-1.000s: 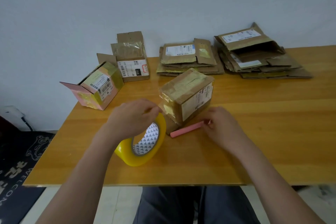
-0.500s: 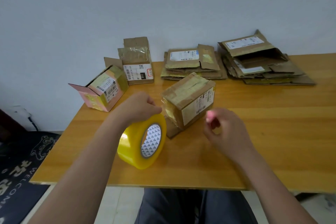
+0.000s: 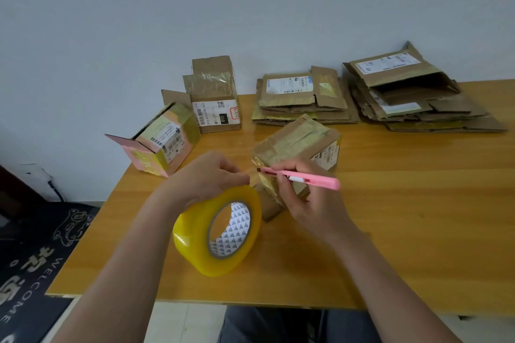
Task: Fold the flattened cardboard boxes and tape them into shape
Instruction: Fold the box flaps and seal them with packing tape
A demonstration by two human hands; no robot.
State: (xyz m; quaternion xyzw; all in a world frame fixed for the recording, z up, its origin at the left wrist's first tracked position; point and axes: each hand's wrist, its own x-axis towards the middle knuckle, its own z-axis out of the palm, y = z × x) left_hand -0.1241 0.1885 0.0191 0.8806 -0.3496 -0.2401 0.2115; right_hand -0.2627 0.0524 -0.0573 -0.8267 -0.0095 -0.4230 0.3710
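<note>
Light, crushable taped cardboard box (image 3: 299, 145) on counter (image 3: 418, 203); left hand (image 3: 206, 178) fingers pinching taut tape from yellow tape roll (image 3: 218, 232), right hand (image 3: 309, 198) fingers pinching pink utility knife (image 3: 302, 177); best steadied by stiff edges.

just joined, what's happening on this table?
A person is taping a folded cardboard box at the middle of the wooden table. The left hand holds the yellow tape roll, with a strip drawn toward the box. The right hand grips a pink utility knife, its tip at the strip by the box, apparently about to cut. Two formed boxes sit at the far left; two stacks of flattened cardboard wait at the back.
</note>
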